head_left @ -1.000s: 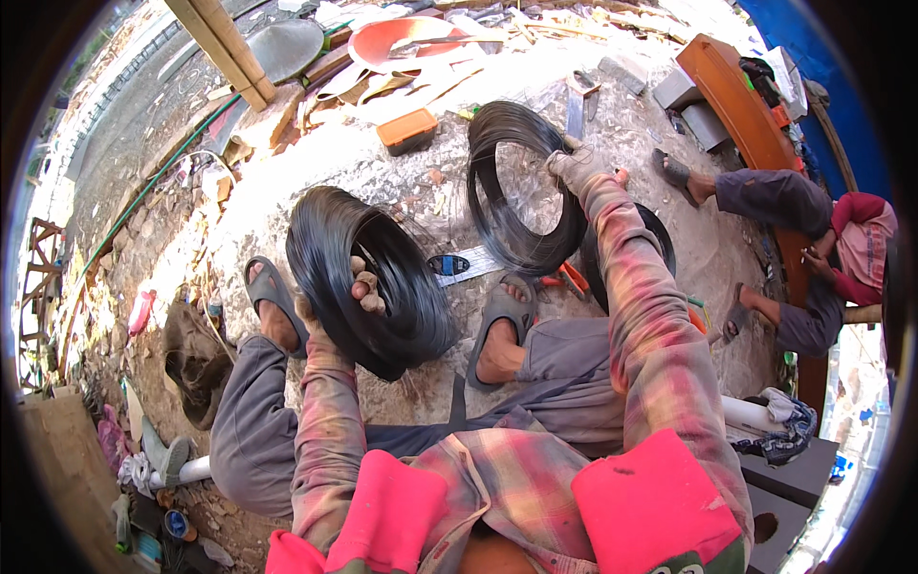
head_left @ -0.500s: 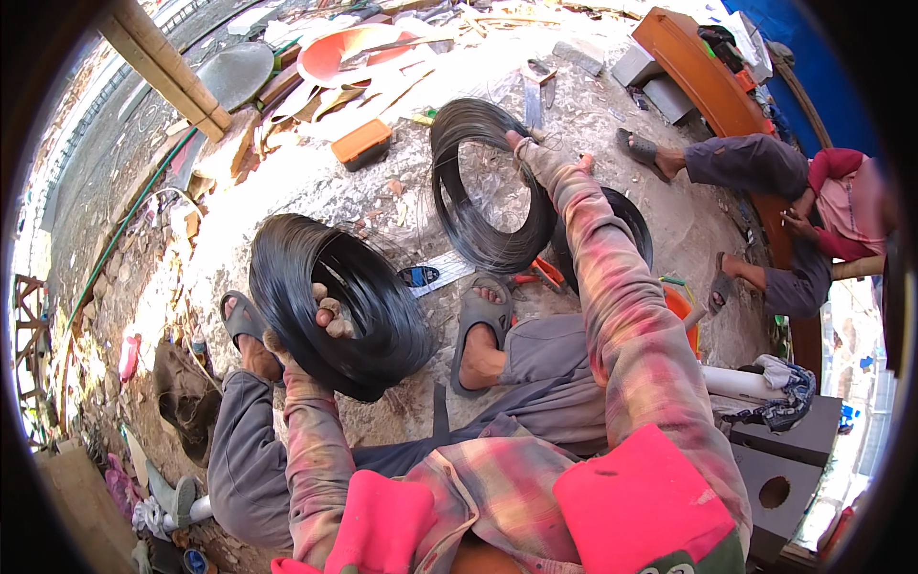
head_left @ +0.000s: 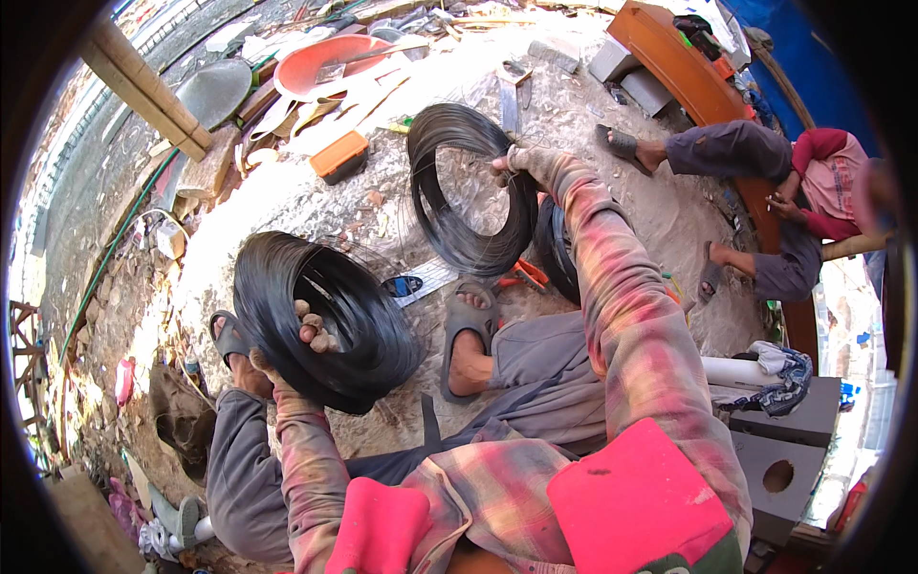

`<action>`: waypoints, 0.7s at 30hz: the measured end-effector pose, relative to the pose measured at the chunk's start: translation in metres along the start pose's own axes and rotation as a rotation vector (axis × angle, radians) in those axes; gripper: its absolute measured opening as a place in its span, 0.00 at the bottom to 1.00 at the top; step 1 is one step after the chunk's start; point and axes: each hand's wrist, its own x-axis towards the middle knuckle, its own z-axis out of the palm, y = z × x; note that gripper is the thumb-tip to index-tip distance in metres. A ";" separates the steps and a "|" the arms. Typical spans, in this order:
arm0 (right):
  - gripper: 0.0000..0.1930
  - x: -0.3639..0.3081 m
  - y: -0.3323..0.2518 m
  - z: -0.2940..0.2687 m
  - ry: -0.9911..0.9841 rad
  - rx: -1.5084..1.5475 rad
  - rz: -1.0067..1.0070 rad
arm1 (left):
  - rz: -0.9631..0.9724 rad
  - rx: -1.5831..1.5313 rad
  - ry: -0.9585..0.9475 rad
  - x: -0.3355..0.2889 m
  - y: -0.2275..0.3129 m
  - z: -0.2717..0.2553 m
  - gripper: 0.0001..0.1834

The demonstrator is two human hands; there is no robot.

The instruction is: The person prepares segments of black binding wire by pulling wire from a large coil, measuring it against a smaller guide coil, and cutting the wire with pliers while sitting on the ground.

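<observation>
Arms (head_left: 636, 297) extended, left hand (head_left: 314, 331) clamped on thick wire coil (head_left: 373, 354), right hand (head_left: 526, 161) gripping thinner coil (head_left: 459, 245)

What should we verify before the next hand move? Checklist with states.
1. Left hand gripping left coil: ok, fingers show through its opening.
2. Right hand on right coil: ok, at its upper right rim.
3. Gap between these coils: ok, ground shows between.
4. Sandalled foot well clear: not ok, appears close to both.
5. Third coil free of right coil: cannot tell, partly hidden.
</observation>
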 end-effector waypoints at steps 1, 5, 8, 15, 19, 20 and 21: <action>0.41 0.000 0.005 -0.004 0.000 -0.021 -0.007 | -0.001 0.001 -0.003 0.000 0.000 0.000 0.49; 0.39 0.001 0.035 -0.015 0.070 -0.173 -0.117 | 0.004 -0.004 -0.018 0.002 -0.001 -0.001 0.50; 0.35 -0.002 0.032 -0.011 0.008 0.186 -0.078 | -0.001 -0.012 -0.002 -0.004 0.002 -0.007 0.52; 0.28 -0.004 0.025 -0.024 0.233 -0.155 0.007 | 0.001 -0.003 -0.026 -0.001 0.003 -0.008 0.53; 0.15 0.015 0.053 -0.032 0.065 0.355 -0.055 | 0.022 -0.011 -0.009 -0.001 0.004 -0.007 0.53; 0.19 0.013 0.054 -0.030 -0.085 0.601 -0.061 | 0.029 -0.008 -0.002 -0.002 0.004 -0.007 0.53; 0.22 0.011 0.053 -0.030 -0.168 0.702 -0.065 | 0.033 -0.011 0.005 -0.003 0.004 -0.008 0.53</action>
